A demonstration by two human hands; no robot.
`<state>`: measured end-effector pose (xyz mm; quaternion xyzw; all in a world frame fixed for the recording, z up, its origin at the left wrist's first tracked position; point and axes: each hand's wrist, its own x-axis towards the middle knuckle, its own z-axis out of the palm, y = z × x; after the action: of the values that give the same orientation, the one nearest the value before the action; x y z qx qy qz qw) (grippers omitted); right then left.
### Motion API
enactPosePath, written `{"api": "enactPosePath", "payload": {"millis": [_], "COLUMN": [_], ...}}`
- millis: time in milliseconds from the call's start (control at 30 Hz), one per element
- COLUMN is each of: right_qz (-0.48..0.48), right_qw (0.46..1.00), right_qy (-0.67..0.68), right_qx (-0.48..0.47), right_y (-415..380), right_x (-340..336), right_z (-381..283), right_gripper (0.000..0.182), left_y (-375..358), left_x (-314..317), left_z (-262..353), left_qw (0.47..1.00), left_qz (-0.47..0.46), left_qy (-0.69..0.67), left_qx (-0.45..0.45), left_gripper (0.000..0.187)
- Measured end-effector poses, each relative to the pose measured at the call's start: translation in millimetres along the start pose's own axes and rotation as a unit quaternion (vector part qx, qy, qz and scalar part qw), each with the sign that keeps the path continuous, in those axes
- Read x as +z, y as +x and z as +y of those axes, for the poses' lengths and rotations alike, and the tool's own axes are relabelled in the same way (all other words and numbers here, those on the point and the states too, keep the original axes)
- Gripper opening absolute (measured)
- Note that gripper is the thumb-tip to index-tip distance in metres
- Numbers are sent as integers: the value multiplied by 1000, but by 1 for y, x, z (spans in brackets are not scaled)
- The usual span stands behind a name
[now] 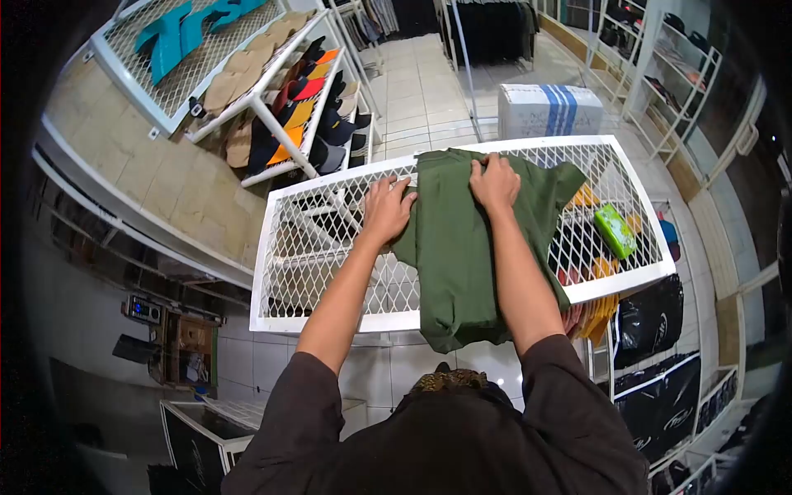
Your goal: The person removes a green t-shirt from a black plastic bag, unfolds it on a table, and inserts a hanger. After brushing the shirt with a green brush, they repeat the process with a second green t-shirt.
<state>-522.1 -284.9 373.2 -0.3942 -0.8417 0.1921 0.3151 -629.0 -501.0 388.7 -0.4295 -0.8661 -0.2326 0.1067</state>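
Note:
A dark green shirt (pixel 454 256) is spread, partly folded, across the white mesh-topped table, its lower end hanging over the near edge. A sleeve sticks out at the right, and a small part of the cloth shows past the left fold. My left hand (pixel 389 212) rests at the shirt's left edge with its fingers apart, fingertips touching the cloth near the far end. On top of the shirt, near its far end, lies my right hand (pixel 496 183), fingers spread and slightly bent against the fabric.
The white mesh table (pixel 330 318) has a raised frame. A green packet (pixel 615 231) lies on its right part. Beyond it stands a white box (pixel 549 111) with blue stripes. A rack of caps (pixel 305 111) is at the left, and black bags (pixel 656 404) are at the lower right.

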Motion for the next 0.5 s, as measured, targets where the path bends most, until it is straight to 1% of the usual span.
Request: {"api": "enactPosePath", "payload": {"millis": [100, 133, 167, 233, 267, 300, 367, 400, 433, 467, 500], "right_qz": [-1, -8, -6, -8, -7, -8, -11, -12, -6, -1, -2], "right_qw": [1000, 1000, 1000, 1000, 1000, 1000, 1000, 1000, 1000, 1000, 1000], "right_qy": [13, 10, 7, 7, 7, 4, 2, -1, 2, 7, 6], "right_qx": [7, 8, 11, 8, 7, 6, 9, 7, 9, 12, 10], "right_y": [0, 0, 1, 0, 0, 0, 1, 1, 2, 2, 3], "right_x": [-1, -2, -3, -3, -4, -4, -4, -2, -1, 0, 0], "right_z": [-1, -1, -2, -2, -2, -2, -2, -2, -1, -1, -1], "right_gripper": [32, 32, 32, 31, 32, 32, 32, 32, 32, 33, 33], "left_y": [14, 17, 18, 15, 15, 16, 19, 20, 21, 24, 27], "left_x": [27, 32, 37, 33, 30, 31, 32, 34, 34, 33, 33], "left_z": [1, 3, 4, 14, 18, 18, 16, 14, 9, 3, -3], "left_qw": [1000, 998, 997, 998, 997, 996, 992, 988, 988, 968, 920], "left_qz": [5, -2, -4, 23, 31, 31, 43, 97, 99, 73, 45], "left_qy": [-15, -70, -73, -65, -71, -74, -108, -92, -94, -242, -382], "left_qx": [5, -5, -2, 8, 29, 27, 51, 75, 72, 2, -67], "left_gripper": [38, 34, 34, 28, 22, 22, 21, 19, 19, 19, 20]}}
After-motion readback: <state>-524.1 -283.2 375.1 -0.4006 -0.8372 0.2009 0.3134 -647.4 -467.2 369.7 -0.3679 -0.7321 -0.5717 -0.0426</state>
